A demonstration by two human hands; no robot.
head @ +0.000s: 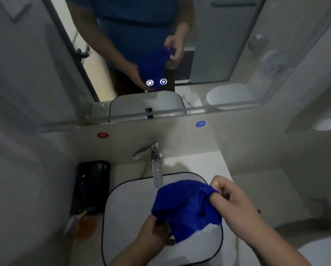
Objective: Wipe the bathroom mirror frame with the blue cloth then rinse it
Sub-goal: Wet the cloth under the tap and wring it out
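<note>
Blue cloth hangs bunched over the sink, stretched between both hands just below the tap. The right hand is closed on the cloth's upper right corner, fingers curled and pinching the fabric. The left hand is closed on the lower left edge from beneath, with part of the cloth draped over its fingers. A loose flap falls toward the basin between the two hands.

The sink is white with a thin dark rim, set in a pale counter. The tap stands at the back of the basin, its spout reaching to just beside the cloth's top edge. A black phone lies on the counter left of the sink. On the wall above the tap sit a red dot and a blue dot. Higher up, the mirror reflects the hands and cloth, with its frame running along the bottom edge.
</note>
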